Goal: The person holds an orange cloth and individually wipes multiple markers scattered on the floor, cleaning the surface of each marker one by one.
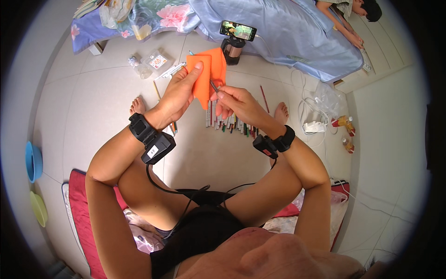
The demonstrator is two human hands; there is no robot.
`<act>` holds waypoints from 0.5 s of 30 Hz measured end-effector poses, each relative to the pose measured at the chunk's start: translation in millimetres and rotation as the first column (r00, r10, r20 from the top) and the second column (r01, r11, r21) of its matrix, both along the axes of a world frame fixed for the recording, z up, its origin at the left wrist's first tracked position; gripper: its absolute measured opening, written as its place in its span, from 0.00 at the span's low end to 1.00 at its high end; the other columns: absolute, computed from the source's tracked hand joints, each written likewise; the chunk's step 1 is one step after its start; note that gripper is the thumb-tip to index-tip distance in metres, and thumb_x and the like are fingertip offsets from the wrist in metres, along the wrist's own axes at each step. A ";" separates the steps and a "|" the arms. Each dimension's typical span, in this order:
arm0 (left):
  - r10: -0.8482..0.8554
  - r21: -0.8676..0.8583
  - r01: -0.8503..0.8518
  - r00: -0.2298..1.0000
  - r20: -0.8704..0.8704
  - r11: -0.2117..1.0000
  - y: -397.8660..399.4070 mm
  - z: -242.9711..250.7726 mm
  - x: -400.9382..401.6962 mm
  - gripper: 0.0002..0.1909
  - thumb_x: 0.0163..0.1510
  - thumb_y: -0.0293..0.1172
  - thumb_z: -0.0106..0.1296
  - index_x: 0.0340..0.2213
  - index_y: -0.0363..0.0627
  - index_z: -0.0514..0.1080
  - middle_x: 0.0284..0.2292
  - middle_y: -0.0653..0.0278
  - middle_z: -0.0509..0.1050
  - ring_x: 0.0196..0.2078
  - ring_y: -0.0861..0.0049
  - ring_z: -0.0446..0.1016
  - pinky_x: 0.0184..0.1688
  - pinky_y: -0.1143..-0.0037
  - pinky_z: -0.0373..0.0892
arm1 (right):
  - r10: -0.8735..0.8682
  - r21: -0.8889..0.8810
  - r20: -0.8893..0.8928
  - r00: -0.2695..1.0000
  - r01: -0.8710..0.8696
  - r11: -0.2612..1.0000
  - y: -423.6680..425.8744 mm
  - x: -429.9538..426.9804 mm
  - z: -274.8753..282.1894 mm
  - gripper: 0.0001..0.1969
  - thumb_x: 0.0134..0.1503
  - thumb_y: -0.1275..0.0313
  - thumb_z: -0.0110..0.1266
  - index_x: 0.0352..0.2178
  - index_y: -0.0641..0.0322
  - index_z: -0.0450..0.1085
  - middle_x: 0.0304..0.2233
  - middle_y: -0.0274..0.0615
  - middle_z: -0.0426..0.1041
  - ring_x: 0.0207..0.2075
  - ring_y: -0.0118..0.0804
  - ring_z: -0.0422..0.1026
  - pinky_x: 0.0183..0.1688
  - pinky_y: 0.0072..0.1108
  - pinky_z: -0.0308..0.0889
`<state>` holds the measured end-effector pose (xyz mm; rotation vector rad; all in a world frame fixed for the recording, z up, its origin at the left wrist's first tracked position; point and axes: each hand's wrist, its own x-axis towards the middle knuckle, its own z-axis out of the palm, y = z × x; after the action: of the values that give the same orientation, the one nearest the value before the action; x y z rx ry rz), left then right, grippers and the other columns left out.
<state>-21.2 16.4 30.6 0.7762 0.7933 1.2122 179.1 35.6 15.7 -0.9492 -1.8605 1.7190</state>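
Observation:
An orange folded cloth (pixel 205 75), perhaps felt, is held up by my left hand (pixel 179 89), with the thumb pressed on its front. The tip of a bluish pencil-like stick (pixel 191 53) shows at its upper left edge. My right hand (pixel 235 101) pinches a thin dark pencil-like stick (pixel 214 86), whose far end lies against the orange cloth. Below on the tiled floor lie many pens and pencils (pixel 231 122) in a row, partly hidden by my right hand. More white pens (pixel 170 71) lie beyond my left hand. Each wrist wears a strapped black device.
A phone (pixel 238 30) leans on a dark jug (pixel 232 52) by the bed. A clear plastic box (pixel 156 62) stands at the left. On the right are a power strip (pixel 314 127), cables and small bottles (pixel 343 121). Another person (pixel 343 24) is at the top right.

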 end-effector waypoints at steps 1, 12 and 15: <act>-0.034 -0.022 0.034 0.999 -0.012 0.999 -0.1 -4.2 -0.5 0.19 0.63 0.43 0.42 0.45 0.40 0.65 0.38 0.61 0.74 0.36 0.78 0.75 0.39 0.77 0.73 | -0.004 -0.007 0.007 1.000 0.004 1.000 -0.3 0.0 0.9 0.15 0.65 0.65 0.37 0.38 0.67 0.68 0.24 0.36 0.73 0.22 0.22 0.69 0.29 0.15 0.66; -0.042 -0.024 0.042 0.999 -0.008 0.999 0.6 -6.9 1.2 0.18 0.63 0.44 0.43 0.45 0.42 0.66 0.39 0.63 0.74 0.39 0.82 0.74 0.41 0.79 0.71 | -0.023 0.010 -0.009 1.000 0.023 1.000 1.0 -0.5 -0.1 0.15 0.65 0.66 0.37 0.37 0.66 0.68 0.24 0.36 0.72 0.22 0.22 0.69 0.29 0.15 0.66; 0.035 0.002 -0.035 0.999 0.021 0.999 7.3 -2.8 -8.1 0.18 0.63 0.45 0.43 0.45 0.43 0.66 0.40 0.63 0.74 0.39 0.81 0.74 0.42 0.79 0.72 | -0.002 0.012 -0.011 1.000 0.003 1.000 0.6 -1.7 0.8 0.15 0.64 0.66 0.37 0.37 0.66 0.69 0.24 0.35 0.72 0.22 0.22 0.69 0.29 0.15 0.66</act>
<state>-29.3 23.7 27.8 0.7528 0.7915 1.2509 177.5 36.2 16.6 -0.9354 -1.8605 1.7059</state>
